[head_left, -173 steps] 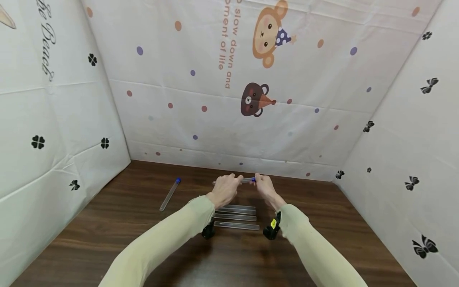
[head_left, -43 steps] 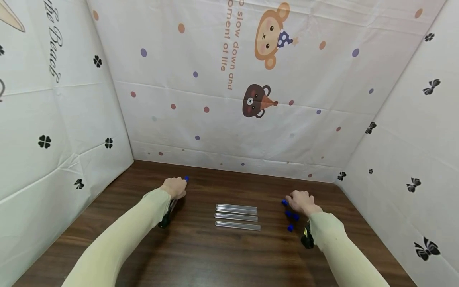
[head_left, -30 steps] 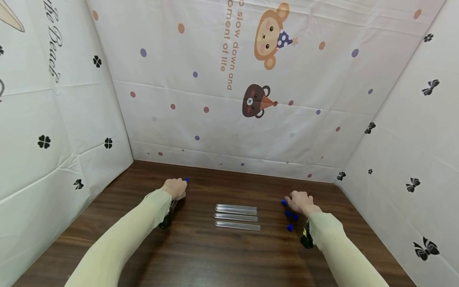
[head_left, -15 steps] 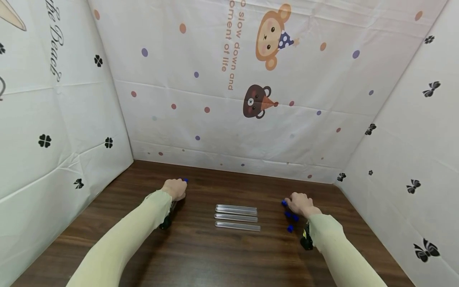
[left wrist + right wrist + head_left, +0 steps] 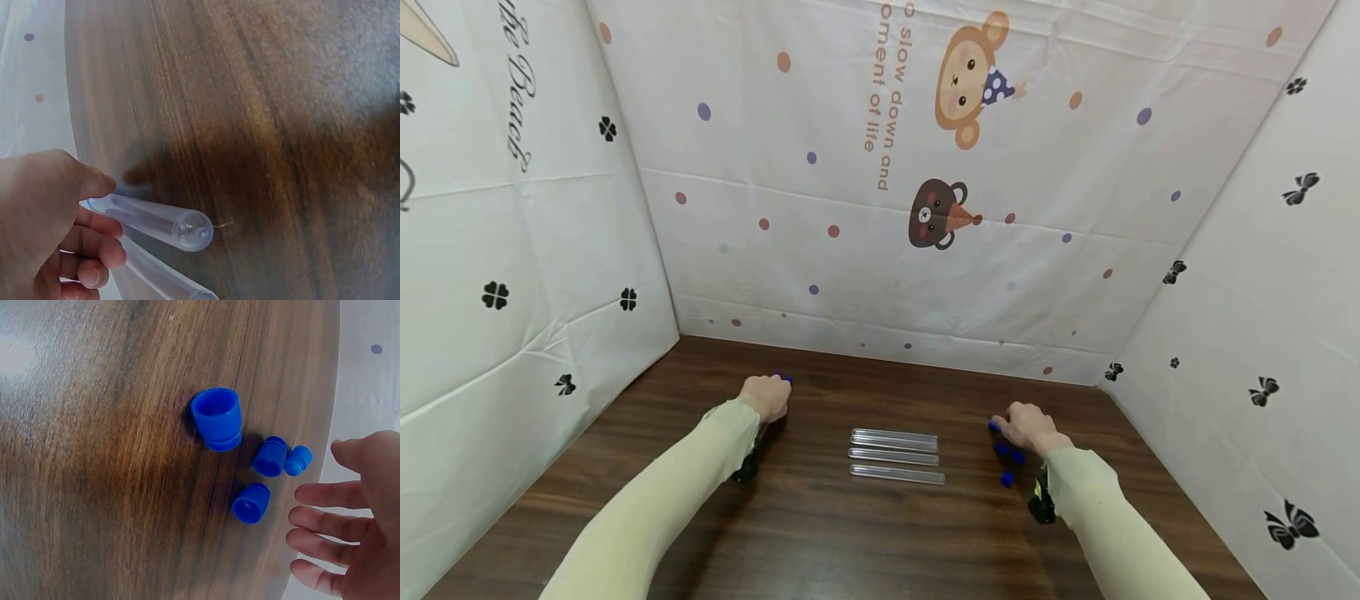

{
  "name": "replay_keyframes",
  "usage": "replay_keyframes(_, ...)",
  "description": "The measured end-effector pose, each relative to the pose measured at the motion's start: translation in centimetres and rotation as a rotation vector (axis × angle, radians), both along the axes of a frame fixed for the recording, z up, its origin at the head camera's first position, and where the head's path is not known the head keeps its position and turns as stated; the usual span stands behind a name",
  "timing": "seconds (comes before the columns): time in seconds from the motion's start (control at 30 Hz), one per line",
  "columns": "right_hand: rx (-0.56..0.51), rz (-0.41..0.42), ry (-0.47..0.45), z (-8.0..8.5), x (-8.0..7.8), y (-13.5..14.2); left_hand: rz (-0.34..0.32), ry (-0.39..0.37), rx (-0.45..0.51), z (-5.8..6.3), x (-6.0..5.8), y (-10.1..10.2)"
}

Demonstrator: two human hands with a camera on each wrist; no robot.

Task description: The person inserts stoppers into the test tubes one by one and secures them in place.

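Note:
At the left of the table my left hand (image 5: 765,397) pinches a clear test tube (image 5: 159,223) between thumb and fingers. A blue cap (image 5: 787,379) shows just past its knuckles in the head view. A second test tube (image 5: 165,275) lies beside the held one, partly behind the fingers. My right hand (image 5: 1028,425) hovers over the right side with fingers loosely extended, holding nothing. Near its fingertips are several loose blue caps (image 5: 219,422), some with their hollow ends showing. The nearest one to the thumb is a small cap (image 5: 298,460).
Several clear tubes (image 5: 897,475) without caps lie roughly parallel in the middle of the brown wooden table (image 5: 850,542). A white printed cloth (image 5: 820,258) stands behind the table and along both sides.
Several seconds ago both hands held a capped tube at the middle back. The left hand has since gone left with a tube; the right hand has moved to the caps. Recently both hands barely move.

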State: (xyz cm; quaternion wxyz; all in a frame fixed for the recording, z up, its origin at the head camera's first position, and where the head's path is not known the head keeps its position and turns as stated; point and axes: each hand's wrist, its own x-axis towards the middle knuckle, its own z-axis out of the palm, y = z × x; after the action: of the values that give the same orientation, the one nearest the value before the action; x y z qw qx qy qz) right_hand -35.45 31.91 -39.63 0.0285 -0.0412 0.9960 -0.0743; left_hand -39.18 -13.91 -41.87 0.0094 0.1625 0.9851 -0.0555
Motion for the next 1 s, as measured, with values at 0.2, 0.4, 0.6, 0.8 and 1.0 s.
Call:
replay_keyframes(0.2,-0.018,0.012,0.001,0.2,-0.1,0.0,-0.016,0.079,-0.003,0.5,0.0,0.6)
replay_keyframes(0.4,-0.015,0.02,-0.004,0.6,0.2,0.0,-0.062,0.14,-0.005,1.3,-0.1,2.2)
replay_keyframes(0.6,-0.017,0.007,-0.005,0.3,0.0,0.0,-0.133,0.081,0.149,1.9,0.1,4.3)
replay_keyframes(0.8,-0.013,0.004,-0.015,0.2,-0.1,0.0,-0.196,-0.042,0.264,2.5,0.7,6.7)
replay_keyframes(1.0,-0.024,-0.007,-0.026,0.2,-0.2,-0.1,-0.27,-0.064,0.277,2.7,1.2,8.8)
